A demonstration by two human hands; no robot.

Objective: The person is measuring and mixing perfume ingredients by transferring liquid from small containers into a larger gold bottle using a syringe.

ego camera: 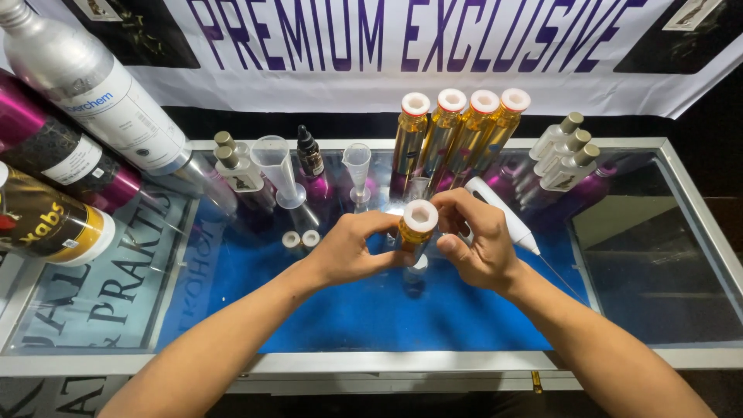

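Both my hands meet at the middle of a glass counter (635,255) around a small amber bottle (416,230) with a white open-topped cap. My left hand (352,248) grips the bottle's body from the left. Fingers of my right hand (476,236) are closed against the bottle's cap and right side. The bottle stands upright just above the glass. A white syringe (507,217) with a long needle lies right behind my right hand.
Several tall amber bottles (457,131) stand at the back centre. Clear measuring funnels (277,166), a small dark dropper bottle (310,152), two small white caps (300,239) and clear spray bottles (566,159) surround the hands. Large metal bottles (93,101) lie at the left. A banner hangs behind.
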